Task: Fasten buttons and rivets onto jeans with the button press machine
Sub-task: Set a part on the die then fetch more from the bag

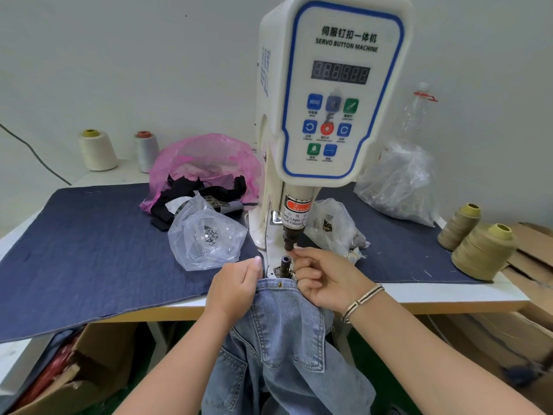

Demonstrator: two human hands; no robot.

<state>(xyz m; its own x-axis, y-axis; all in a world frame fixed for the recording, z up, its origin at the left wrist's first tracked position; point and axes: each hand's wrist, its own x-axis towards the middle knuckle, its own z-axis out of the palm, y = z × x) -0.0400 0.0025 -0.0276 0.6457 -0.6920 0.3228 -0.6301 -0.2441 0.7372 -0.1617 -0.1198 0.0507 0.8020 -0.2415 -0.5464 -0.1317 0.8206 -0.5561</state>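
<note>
Denim-covered table (89, 241); button press machine (326, 94) at 12 o'clock. Left hand (236, 287) and right hand (326, 280), fingers curled, grip the jeans (284, 333) waistband at the lower die (284, 263).

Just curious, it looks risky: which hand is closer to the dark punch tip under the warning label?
Right hand: its fingertips sit just beneath the punch tip. Left hand grips the jeans lower left.
</note>
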